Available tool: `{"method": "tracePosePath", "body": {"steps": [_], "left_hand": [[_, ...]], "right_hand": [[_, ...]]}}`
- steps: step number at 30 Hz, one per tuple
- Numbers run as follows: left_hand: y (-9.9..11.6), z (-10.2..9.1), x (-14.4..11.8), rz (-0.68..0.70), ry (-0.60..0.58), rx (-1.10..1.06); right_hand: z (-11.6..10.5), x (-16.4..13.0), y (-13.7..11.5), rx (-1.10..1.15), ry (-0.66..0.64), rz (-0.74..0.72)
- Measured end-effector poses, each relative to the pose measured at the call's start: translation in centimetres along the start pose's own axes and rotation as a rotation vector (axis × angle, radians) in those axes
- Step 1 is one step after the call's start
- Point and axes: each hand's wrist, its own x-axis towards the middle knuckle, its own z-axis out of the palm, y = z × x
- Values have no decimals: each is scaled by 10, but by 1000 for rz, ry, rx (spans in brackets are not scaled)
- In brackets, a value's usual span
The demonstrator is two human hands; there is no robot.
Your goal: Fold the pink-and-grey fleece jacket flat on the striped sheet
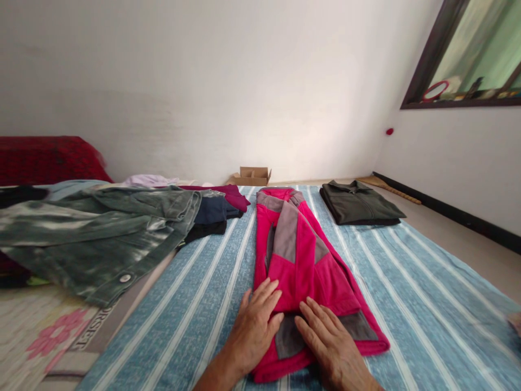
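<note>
A pink jacket with grey panels (301,271) lies lengthwise before me, its sides and sleeves folded inward. Its collar end points away, toward the wall. My left hand (256,326) rests on the jacket's lower left part, fingers stretched out. Over the grey panel near the hem lies my right hand (331,342), flat with its fingers extended. Both palms face down on the fabric, and neither hand grips it. The two hands are apart, with part of the grey panel showing between them.
Under the jacket is a blue striped sheet (211,293). A folded dark jacket (360,203) lies at the far right. To the left, a grey-green denim jacket (101,233) tops a pile of clothes. An open cardboard box (253,176) stands by the wall.
</note>
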Motion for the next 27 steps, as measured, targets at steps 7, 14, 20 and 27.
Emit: {"method": "tracePosePath", "body": {"steps": [7,14,20,27], "left_hand": [[22,-10,-6,5,-38,52],[35,-4,-18,144,-158,6],[38,13,-16,147,-100,110],[51,16,-12,111,-122,218]], "right_hand": [[0,0,0,24,-33,30],[-7,4,2,44,-113,43],[-13,8,0,64,-120,84],[-14,8,-7,33,-12,139]]}}
